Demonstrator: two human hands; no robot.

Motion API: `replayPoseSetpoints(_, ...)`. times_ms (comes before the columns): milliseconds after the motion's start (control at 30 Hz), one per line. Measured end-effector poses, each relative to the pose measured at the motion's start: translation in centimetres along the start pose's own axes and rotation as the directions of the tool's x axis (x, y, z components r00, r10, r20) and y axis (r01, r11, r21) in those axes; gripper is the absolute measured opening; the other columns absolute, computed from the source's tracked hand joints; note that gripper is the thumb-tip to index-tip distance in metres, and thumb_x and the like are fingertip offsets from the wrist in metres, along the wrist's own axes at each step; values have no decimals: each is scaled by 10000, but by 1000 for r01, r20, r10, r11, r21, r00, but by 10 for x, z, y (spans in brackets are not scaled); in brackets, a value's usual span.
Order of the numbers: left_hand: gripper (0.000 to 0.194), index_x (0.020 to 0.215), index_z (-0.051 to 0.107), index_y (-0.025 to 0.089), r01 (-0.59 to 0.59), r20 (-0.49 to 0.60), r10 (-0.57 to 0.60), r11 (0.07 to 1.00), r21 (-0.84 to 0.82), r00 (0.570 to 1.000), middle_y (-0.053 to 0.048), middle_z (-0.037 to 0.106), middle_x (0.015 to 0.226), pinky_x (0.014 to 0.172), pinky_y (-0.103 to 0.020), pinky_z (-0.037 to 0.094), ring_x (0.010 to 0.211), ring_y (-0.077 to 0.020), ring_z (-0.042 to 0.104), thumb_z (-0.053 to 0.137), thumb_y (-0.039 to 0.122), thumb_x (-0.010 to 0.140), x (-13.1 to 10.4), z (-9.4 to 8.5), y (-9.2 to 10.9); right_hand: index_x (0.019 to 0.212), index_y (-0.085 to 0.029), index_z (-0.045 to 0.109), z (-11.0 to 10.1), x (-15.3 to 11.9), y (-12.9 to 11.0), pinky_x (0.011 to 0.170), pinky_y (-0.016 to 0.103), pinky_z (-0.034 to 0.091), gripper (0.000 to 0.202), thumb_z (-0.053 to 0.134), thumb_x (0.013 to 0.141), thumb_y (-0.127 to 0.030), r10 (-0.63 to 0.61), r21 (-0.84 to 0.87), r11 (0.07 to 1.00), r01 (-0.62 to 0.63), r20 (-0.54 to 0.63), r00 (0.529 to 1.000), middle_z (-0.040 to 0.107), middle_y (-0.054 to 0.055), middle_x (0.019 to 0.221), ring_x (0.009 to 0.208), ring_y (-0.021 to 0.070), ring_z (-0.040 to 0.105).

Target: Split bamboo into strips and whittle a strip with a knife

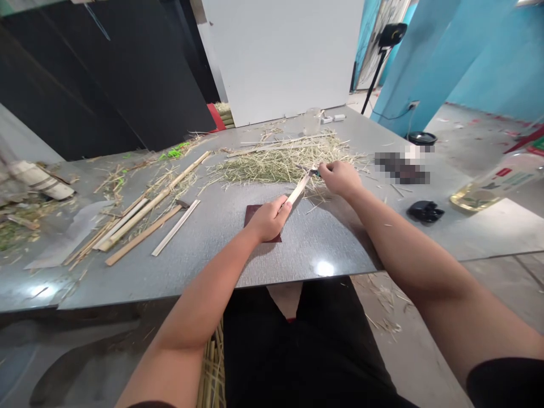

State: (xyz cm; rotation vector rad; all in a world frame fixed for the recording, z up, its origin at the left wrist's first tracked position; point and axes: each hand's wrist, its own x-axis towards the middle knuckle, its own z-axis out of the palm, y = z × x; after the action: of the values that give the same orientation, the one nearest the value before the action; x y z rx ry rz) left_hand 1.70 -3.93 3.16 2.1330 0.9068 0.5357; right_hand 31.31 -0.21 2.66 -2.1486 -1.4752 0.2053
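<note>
My left hand (270,219) is closed around the near part of a pale bamboo strip (300,190), which points away and to the right. Under that hand, a dark red-brown square pad (251,213) lies on the table, partly covered. My right hand (341,178) grips the dark handle of a small knife (315,172). Its thin blade lies at or across the far end of the strip; contact is too small to tell. Just beyond both hands spreads a heap of thin bamboo shavings (263,162).
On the grey table (221,249), a hammer (144,235), bamboo lengths (157,201) and a flat pale strip (176,226) lie to the left. A black object (425,211) and a clear bottle of yellow liquid (488,184) are at right. A white panel (284,56) stands behind.
</note>
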Motion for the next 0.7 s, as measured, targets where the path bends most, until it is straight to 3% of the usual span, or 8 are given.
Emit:
replayPoseSetpoints(233,455,1001,522,229,45,60,-57,982,184,997,-25,581,710,649,-343,241,586,-134,444,340,628,1124,1,0,1,739,-140,573,5,3,3,725,321,308,631,391,1085,-635,50,25,998,-51,31,998,574,131,711,693,146,471)
replayPoseSetpoints(433,448,1042,591,226,51,221,-186,862,504,957,-81,723,910,715,-330,296,715,-171,546,431,642,1076,-4,-4,10,864,-154,692,14,-3,-5,763,314,360,685,401,1069,-740,25,-83,997,-5,244,969,694,146,901,769,168,535)
replayPoseSetpoints(567,468,1068,639,219,49,224,-200,840,541,954,-114,764,998,754,-345,342,832,-217,635,451,647,1063,-7,-3,13,874,-151,697,17,-4,-6,783,312,376,723,392,1072,-776,0,-109,994,31,268,963,704,160,937,814,183,560)
replayPoseSetpoints(700,442,1016,640,208,48,225,-183,864,501,957,-109,754,964,760,-352,337,793,-200,609,492,623,1053,-5,-2,11,869,-142,675,20,0,-1,788,307,381,763,378,1071,-815,-15,-105,993,44,265,964,700,167,930,804,178,555)
